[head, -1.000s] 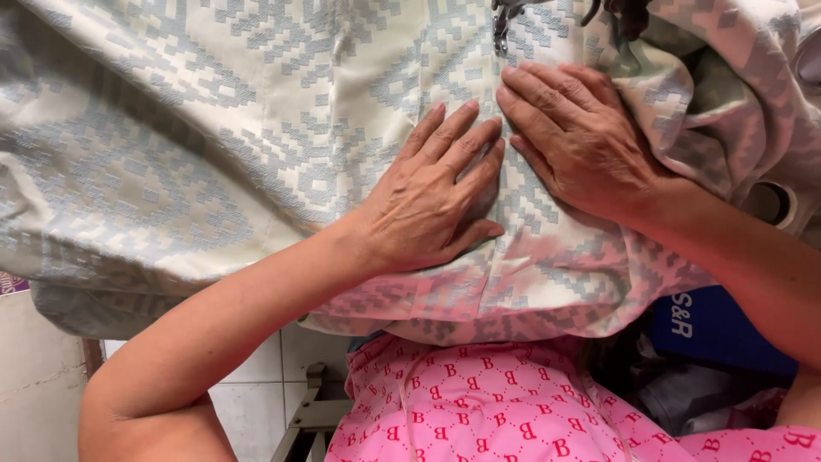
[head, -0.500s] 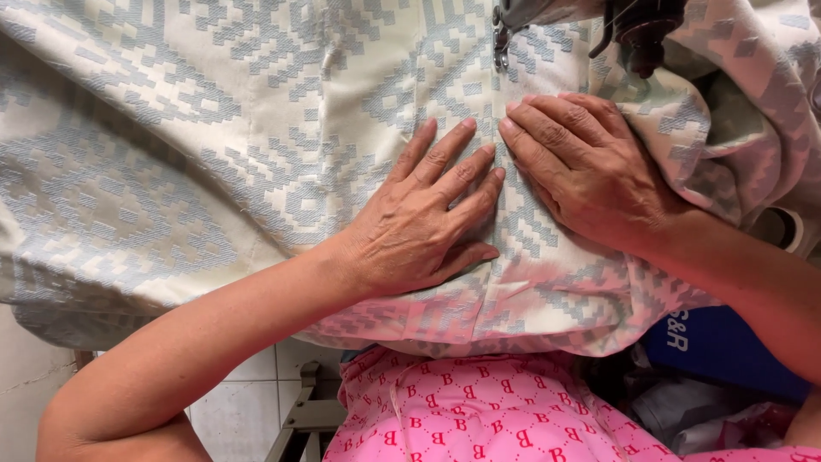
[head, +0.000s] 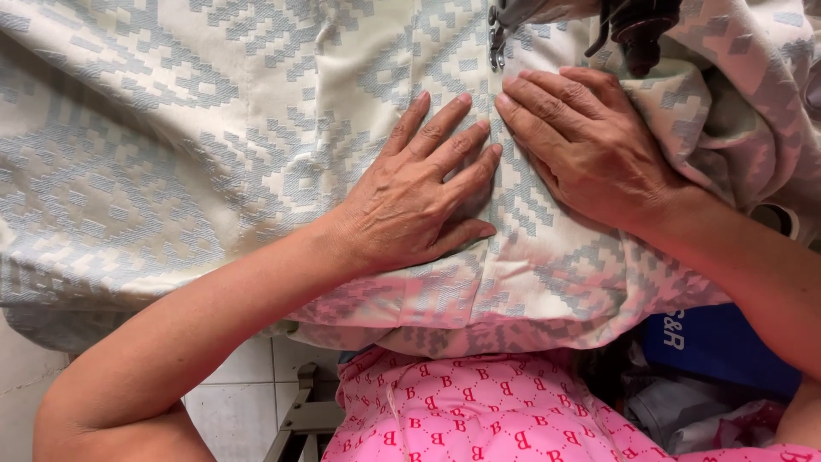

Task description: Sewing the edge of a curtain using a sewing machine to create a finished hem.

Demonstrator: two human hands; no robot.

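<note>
**A:** Both hands are flat on the cloth, nothing gripped. Left hand has its fingers spread, right hand sits just beside it, fingertips nearly at the presser foot.

**B:** Anything different from a second ago?

**A:** Barely. The hands look a bit closer to the needle end and the cloth seems fed up slightly, with the same pressing hold. I'd guess the seam is mid-run.

**B:** Where's the cloth lying?

**A:** Spread over the bench, its front edge drooping onto the pink lap.
</note>
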